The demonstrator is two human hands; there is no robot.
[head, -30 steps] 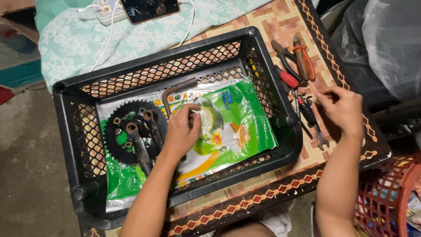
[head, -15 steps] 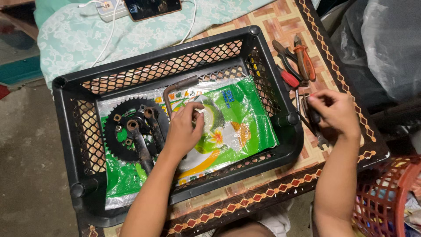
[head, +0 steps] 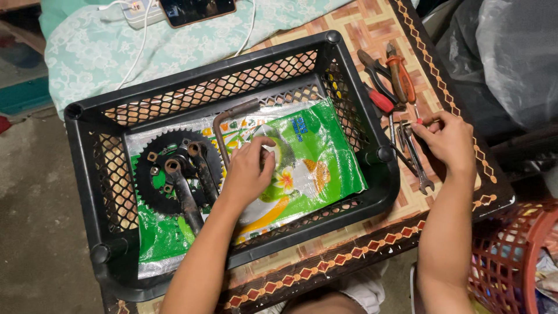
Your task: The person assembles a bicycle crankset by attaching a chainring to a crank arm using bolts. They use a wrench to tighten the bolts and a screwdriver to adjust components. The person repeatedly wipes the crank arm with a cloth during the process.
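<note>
My left hand [head: 249, 171] lies inside a black plastic crate [head: 87, 168], on a green printed bag [head: 317, 157] that lines its floor. Its fingers are curled, with thumb and forefinger close together, and what they pinch is hidden. A rusty bent bar [head: 220, 125] runs down to the hand's left edge. Left of it lies a black toothed chainring with crank arms [head: 177, 174]. My right hand [head: 449, 141] is outside the crate on the patterned table [head: 372, 26], its fingertips closed on the top of a slim metal wrench [head: 419, 168] among several loose tools.
Orange-handled pliers [head: 401, 78], dark pliers [head: 372, 65] and a red-handled tool [head: 381, 100] lie right of the crate. A phone [head: 197, 9] and a power strip [head: 136, 11] rest on pale green cloth [head: 104, 52] at the back. A red basket [head: 511, 261] stands at lower right.
My right hand, spread above the tools a second ago, has come down and its fingers have closed on the slim wrench. My left hand has barely moved.
</note>
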